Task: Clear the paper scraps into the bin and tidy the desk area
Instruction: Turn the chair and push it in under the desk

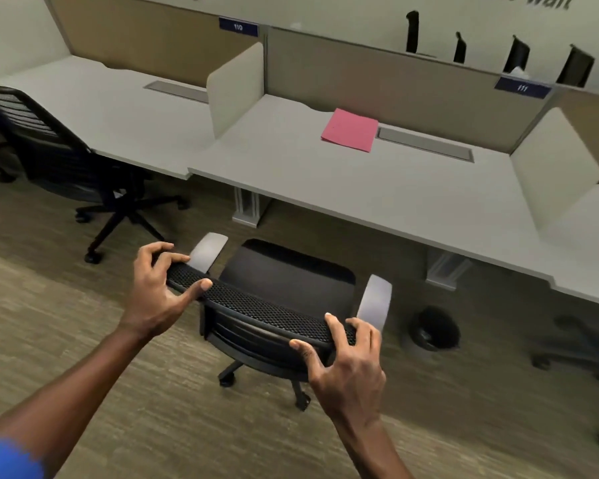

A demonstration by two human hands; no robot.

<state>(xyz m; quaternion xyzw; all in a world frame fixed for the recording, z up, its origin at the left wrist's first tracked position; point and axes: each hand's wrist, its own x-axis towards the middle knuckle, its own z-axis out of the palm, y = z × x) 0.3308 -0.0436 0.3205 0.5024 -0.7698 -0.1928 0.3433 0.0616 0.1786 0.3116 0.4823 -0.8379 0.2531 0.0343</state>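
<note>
A black office chair with grey armrests stands on the floor in front of the white desk. My left hand grips the left end of its mesh backrest top. My right hand grips the right end of the same backrest. A pink sheet of paper lies flat at the back of the desk, beside a grey cable slot. A small black bin sits on the floor under the desk, to the right of the chair. I see no paper scraps on the desk.
A second black chair stands at the neighbouring desk on the left. White divider panels separate the desks. A blurred chair base is on the floor at the right. Desk legs stand under the desktop.
</note>
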